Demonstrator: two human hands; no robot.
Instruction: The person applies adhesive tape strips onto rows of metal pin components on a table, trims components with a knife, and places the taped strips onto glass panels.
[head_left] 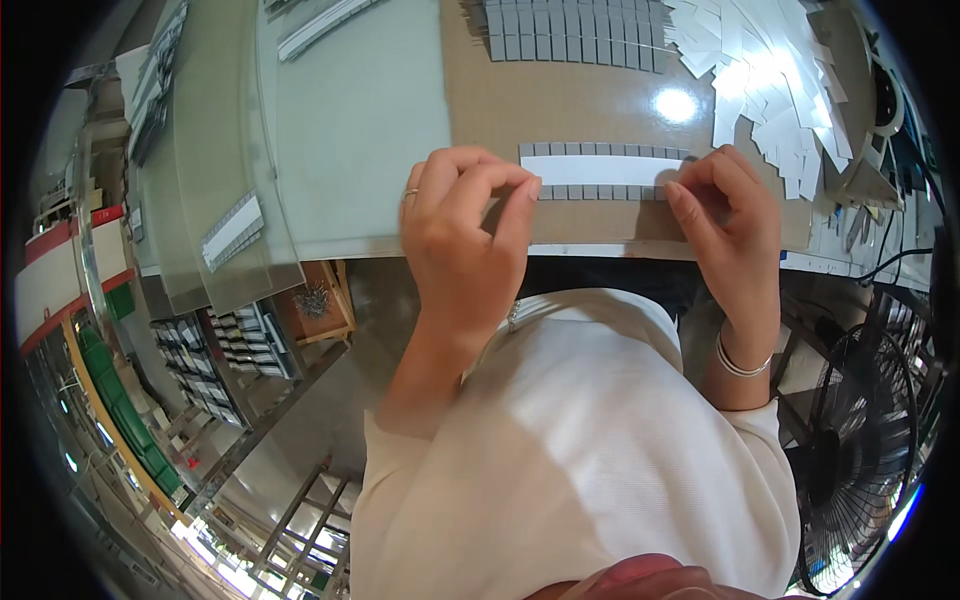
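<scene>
A white strip (605, 170), apparently paper, lies lengthwise over a row of small grey rectangular pieces (590, 192). The grey edges show above and below it. My left hand (462, 205) is closed at the strip's left end, thumb and forefinger pinching it. At the other end my right hand (728, 205) has its thumb and bent fingers closed on the strip's right end. Both hands rest low over the brown board (590, 105), near the table's front edge. The fingertips hide the strip's very ends.
Beyond the strip stands a block of grey pieces (575, 35) in rows. Loose white strips (770, 85) are heaped at the far right. A pale green sheet (350, 140) covers the left side, with a short grey-and-white row (232, 232) on it. A black fan (860, 450) stands at lower right.
</scene>
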